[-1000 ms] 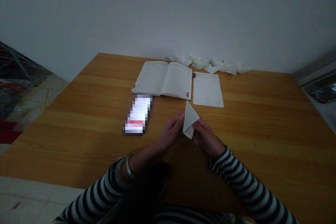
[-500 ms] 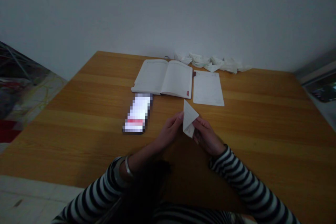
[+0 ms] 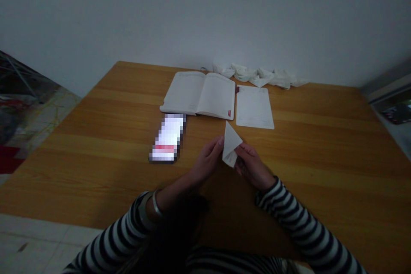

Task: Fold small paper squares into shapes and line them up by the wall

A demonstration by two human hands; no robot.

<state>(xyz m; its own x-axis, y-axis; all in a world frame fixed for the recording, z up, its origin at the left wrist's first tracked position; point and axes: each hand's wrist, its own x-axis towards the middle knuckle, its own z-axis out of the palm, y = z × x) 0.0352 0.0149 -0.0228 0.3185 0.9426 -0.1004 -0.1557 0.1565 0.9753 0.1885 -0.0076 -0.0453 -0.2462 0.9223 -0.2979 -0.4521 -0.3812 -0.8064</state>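
A small folded sheet of paper (image 3: 231, 141), white with faint lines and a pointed top, is held up above the table between both hands. On its left edge, my left hand (image 3: 208, 157) pinches it between thumb and fingers. From the right, my right hand (image 3: 252, 163) grips the lower right part, its thumb on the near face. The fingertips behind the paper are partly hidden. Beyond the hands lies an open notebook (image 3: 215, 95) with blank-looking pages, and beside it a loose ruled sheet (image 3: 255, 107) lies flat.
A phone (image 3: 168, 138) with a lit, blurred screen lies left of my hands on the wooden table (image 3: 321, 158). Crumpled white tissue or plastic (image 3: 257, 76) runs along the back edge by the wall. Red material (image 3: 9, 159) is on the floor at the left.
The folded paper has turned very slightly in my hands. Both hands keep their hold, and the rest of the table looks the same.
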